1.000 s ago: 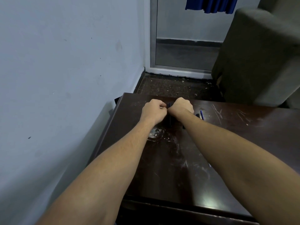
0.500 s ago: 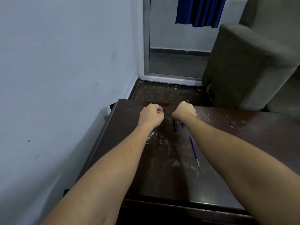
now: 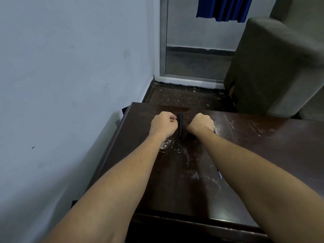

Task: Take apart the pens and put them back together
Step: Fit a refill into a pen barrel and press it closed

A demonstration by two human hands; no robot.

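My left hand (image 3: 164,125) is curled into a fist and pinches a long black pen barrel (image 3: 180,127), which points away from me over the dark wooden table (image 3: 263,148). A short gap to the right, my right hand (image 3: 201,124) is also a fist. It grips a second dark pen piece (image 3: 191,136), of which only the near end shows below the wrist. A thin blue refill (image 3: 219,174) lies on the table and peeks out beside my right forearm. A small blue-purple pen part (image 3: 215,132) lies just right of my right wrist.
A pale wall runs close along the table's left edge. A grey armchair (image 3: 273,64) stands beyond the far right corner, and a glass door (image 3: 192,50) stands behind the table. A round white stain (image 3: 165,146) marks the scratched tabletop near my left wrist.
My hands were joined on one pen a second ago and have pulled apart sideways, each with a dark piece. The refill now lies on the table, half hidden by my right forearm.
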